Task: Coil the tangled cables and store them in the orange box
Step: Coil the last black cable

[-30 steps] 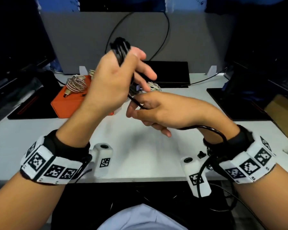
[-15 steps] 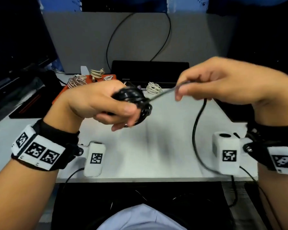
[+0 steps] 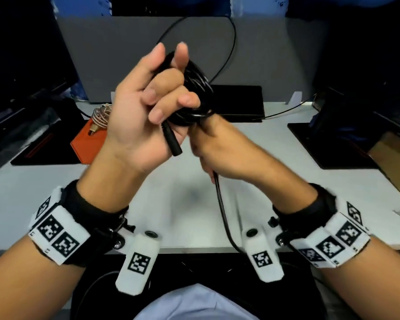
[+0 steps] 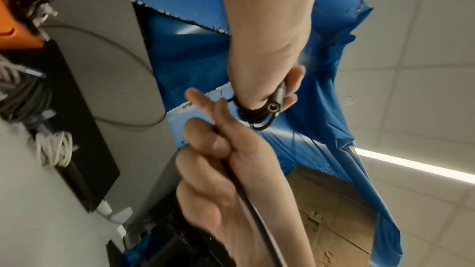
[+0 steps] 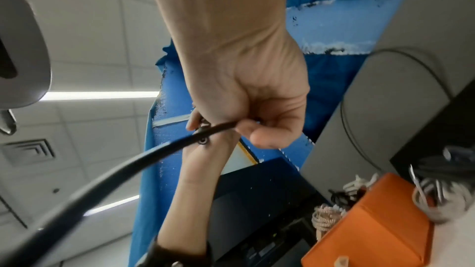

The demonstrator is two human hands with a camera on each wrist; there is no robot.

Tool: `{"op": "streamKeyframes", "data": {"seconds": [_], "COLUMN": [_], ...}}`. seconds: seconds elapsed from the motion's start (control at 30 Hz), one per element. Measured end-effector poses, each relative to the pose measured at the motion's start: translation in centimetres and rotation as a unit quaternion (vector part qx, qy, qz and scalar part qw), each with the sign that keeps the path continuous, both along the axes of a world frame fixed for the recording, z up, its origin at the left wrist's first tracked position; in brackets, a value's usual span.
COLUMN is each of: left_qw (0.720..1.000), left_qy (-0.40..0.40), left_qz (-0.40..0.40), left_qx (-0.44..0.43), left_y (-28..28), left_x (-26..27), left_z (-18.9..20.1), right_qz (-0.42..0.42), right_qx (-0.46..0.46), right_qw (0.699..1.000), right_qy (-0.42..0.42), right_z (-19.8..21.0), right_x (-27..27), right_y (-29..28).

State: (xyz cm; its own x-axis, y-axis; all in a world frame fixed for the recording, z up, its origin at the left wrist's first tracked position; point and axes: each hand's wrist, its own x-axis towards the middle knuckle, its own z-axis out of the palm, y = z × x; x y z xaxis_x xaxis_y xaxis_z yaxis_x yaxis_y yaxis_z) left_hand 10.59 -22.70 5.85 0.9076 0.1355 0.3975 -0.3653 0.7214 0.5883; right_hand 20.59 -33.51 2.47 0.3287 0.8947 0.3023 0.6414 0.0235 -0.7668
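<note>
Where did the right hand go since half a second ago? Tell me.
Yes. The right hand dropped and swung left, from level with the black pad to under the cable coil.

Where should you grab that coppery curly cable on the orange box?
Probably from above, pinching across the whole bunch of loops of the coppery cable, not the plug end hanging off it. It lies bundled on the orange box with its top uncovered, so the loops would lift together.

We see both hands raised over the table (image 3: 286, 192), the left hand (image 3: 143, 107) just left of the right hand (image 3: 219, 148), the cable coil (image 3: 194, 93) between them (its plug end hangs below). The box (image 3: 88, 144) sits behind, leftward.
</note>
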Motion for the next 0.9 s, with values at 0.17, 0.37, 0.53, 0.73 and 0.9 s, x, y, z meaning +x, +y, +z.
{"op": "streamKeyframes", "data": {"seconds": [0.17, 0.37, 0.53, 0.73, 0.9], "left_qw": [0.877, 0.620, 0.766, 0.895, 0.967], "left_qy": [0.114, 0.204, 0.168, 0.054, -0.005], "left_qz": [0.352, 0.401, 0.142, -0.021, -0.098], "left_qx": [0.307, 0.643, 0.605, 0.443, 0.235], "left_y": [0.1, 4.3, 3.3, 2.4, 0.7], "left_x": [0.6, 0.4, -1.3, -0.5, 0.7], "left_z": [-0.3, -0.9, -0.4, -1.5, -2.2], "right_qz": [0.122, 0.080, 0.024, -0.019, -0.044], "right_qx": [-0.148, -0.066, 0.055, 0.181, 0.178], "right_qw": [0.980, 0.994, 0.998, 0.983, 0.981], "right_qy": [0.046, 0.043, 0.020, 0.038, 0.068], "right_z": [-0.6, 2.0, 3.6, 2.7, 1.9], "right_x": [-1.0, 1.2, 2.7, 2.9, 0.9], "right_y": [-0.6, -2.1, -2.9, -1.8, -1.1]}}
